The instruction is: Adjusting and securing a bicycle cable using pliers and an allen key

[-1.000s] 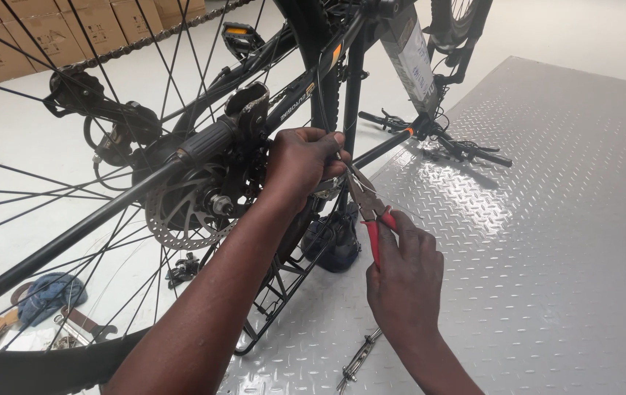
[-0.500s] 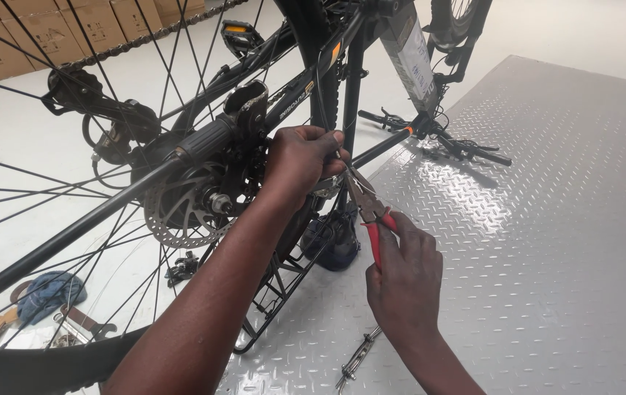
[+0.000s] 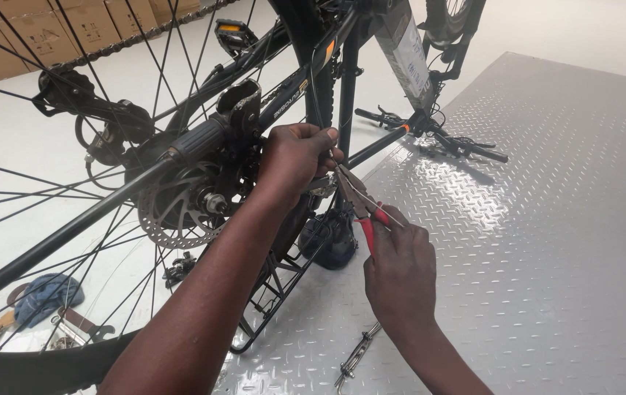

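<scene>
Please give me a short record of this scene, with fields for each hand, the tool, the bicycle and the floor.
Left hand: left hand pinches a thin cable beside the bicycle frame, just above the plier tips.
Right hand: right hand is closed round the red handles of the pliers.
Tool: pliers point up towards the left hand's fingers.
Bicycle: black bicycle, upside down; brake disc and spoked wheel at left.
Floor: grey tread-plate floor; a metal turnbuckle lies near the right wrist.
</scene>
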